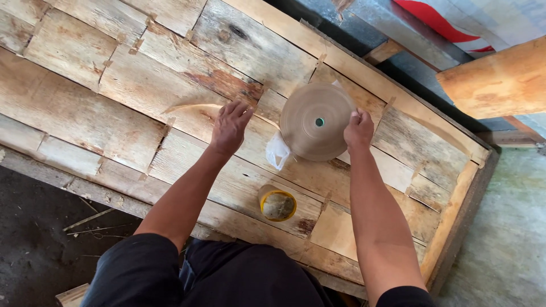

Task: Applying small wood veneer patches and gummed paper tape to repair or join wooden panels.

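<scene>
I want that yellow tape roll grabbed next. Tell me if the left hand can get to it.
Probably yes. The left hand lies flat on the boards, holding nothing, and the tape roll sits uncovered nearer the body, with nothing between them.

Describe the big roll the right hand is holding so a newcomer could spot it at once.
On the patched wooden board surface, look right of centre, where the right hand grips a rim. That is the large brown paper-tape roll, a flat disc with a small green-centred hole. The smaller roll nearer the person has a yellow rim and a wide open core.
</scene>
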